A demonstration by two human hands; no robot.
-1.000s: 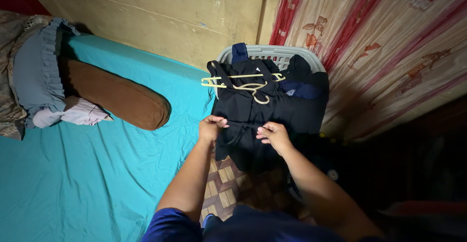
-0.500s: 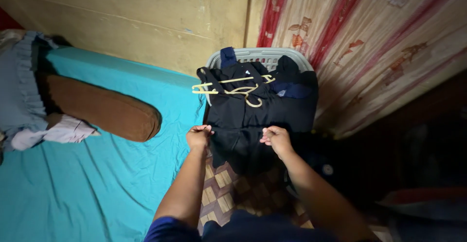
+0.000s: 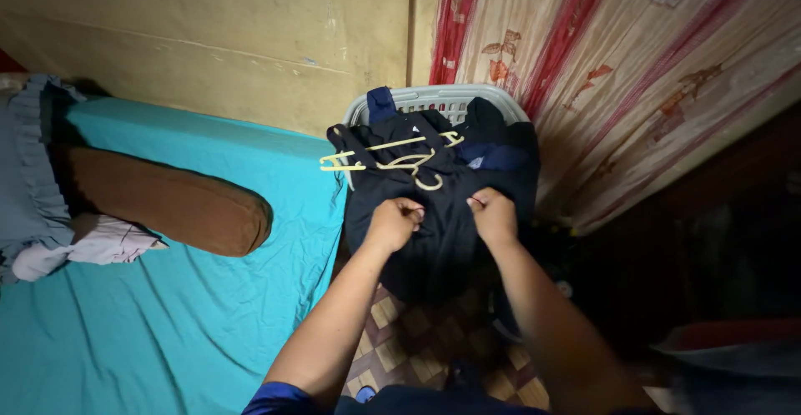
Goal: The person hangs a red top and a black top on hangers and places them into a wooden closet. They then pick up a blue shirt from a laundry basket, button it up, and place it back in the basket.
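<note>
The left hand is closed, its fingers pinching a fold of the dark garment, and the right hand grips the same cloth just beside it — the two hands sit close together, knuckles up, over the middle of the fabric. The garment hangs down from the pile of dark clothes heaped in a grey laundry basket, its lower edge falling toward the checkered floor. Above the hands, a pale yellow hanger lies across the top of the pile, tilted, with its hook pointing down toward the fingers. The basket stands against a tan wall, beside a red-and-cream patterned curtain. To the left spreads a bed with a teal sheet — on it a brown bolster and a grey frilled pillow.
</note>
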